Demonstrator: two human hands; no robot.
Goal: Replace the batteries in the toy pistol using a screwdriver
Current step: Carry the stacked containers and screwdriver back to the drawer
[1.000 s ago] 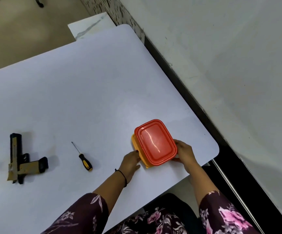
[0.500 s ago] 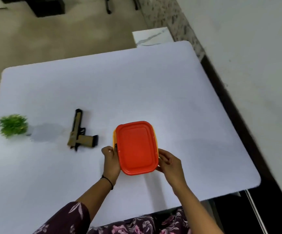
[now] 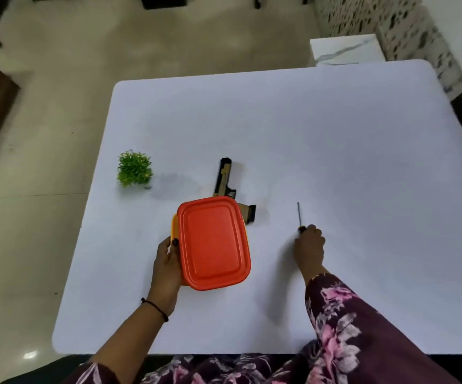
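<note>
1. The right hand [image 3: 308,246] closes on the screwdriver [image 3: 299,214], tip pointing away.
2. The toy gun [image 3: 224,180] lies to its left, behind the box [image 3: 213,242].
3. The left hand [image 3: 167,266] grips the box.

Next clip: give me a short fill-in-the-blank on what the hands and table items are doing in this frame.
1. The left hand holds the side of a container whose lid is ____ in colour.
2. The right hand is on the handle of the ____, whose shaft points away from the person.
3. The container hides part of the ____ lying behind it.
4. The small green plant stands to the ____ of the toy pistol.

Missing words: red; screwdriver; toy pistol; left
</note>
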